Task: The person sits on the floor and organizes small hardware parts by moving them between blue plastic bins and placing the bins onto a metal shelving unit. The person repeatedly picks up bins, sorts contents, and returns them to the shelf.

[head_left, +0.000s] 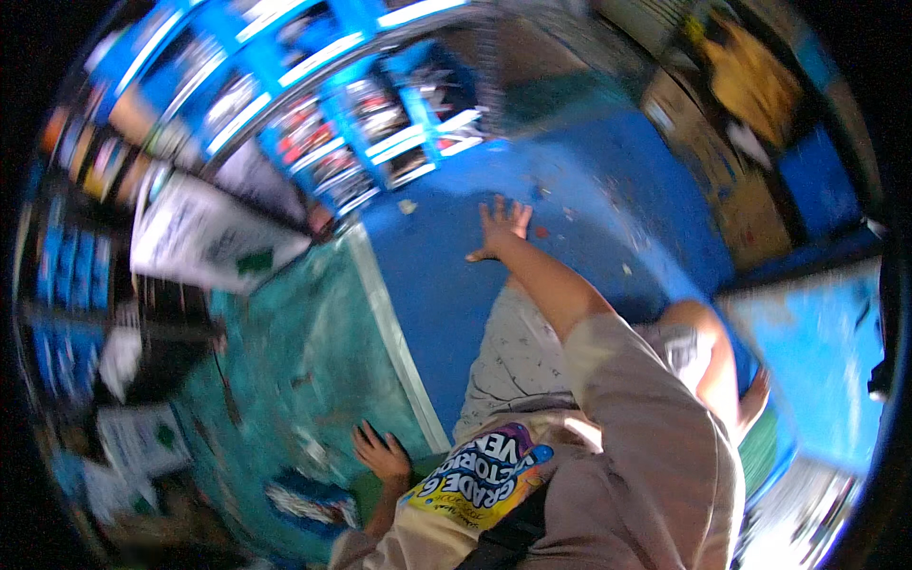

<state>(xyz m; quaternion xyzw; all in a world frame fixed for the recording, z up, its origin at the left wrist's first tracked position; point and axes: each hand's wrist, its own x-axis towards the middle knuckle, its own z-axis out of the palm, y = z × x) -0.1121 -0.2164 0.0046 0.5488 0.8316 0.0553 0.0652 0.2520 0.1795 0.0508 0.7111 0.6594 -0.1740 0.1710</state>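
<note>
My right hand (500, 226) is stretched out ahead with its fingers spread over the blue floor (446, 285); it holds nothing. Small scraps (408, 205) lie on the blue floor just beyond it. My left hand (382, 454) rests palm down, fingers apart, on the teal floor (313, 361) beside my body, next to a white strip (394, 332) that divides the teal from the blue. My beige shirt (646, 475) with a yellow print and my bent leg in grey shorts (518, 356) fill the lower middle.
Blue shelves (332, 104) packed with goods curve across the upper left. White printed sheets (204, 237) hang at the left and more lie lower left (142, 439). Cardboard boxes (722, 180) stand at the upper right, with a blurred yellow shape (750, 81) above them.
</note>
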